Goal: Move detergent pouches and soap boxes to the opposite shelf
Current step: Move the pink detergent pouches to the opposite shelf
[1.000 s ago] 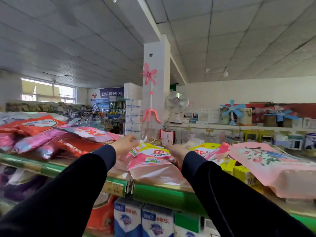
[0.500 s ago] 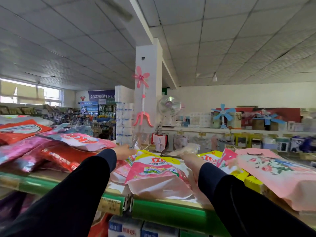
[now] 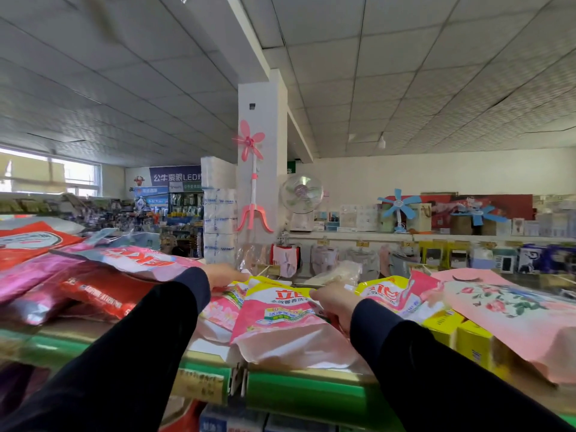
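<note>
A pink and yellow detergent pouch point(image 3: 280, 319) lies flat on the top shelf point(image 3: 296, 391), its bottom end hanging over the green front edge. My left hand point(image 3: 223, 275) holds its top left corner, over a second pink pouch point(image 3: 219, 313) underneath. My right hand point(image 3: 333, 302) grips its right edge with curled fingers. Another yellow and pink pouch point(image 3: 386, 294) lies just right of that hand. Yellow soap boxes point(image 3: 467, 338) stand further right, partly under a large floral pink pouch point(image 3: 514, 316).
Red and pink pouches point(image 3: 103, 294) are piled on the shelf to the left. Blue and white boxes point(image 3: 230, 420) show on the shelf below. Beyond the shelf stand a white pillar point(image 3: 261, 169), stacked tissue packs point(image 3: 218, 213), fans and a goods counter.
Both hands have stayed on the pink pouch. My right hand has slid back along its right edge toward me, and the pouch has settled flatter on the shelf.
</note>
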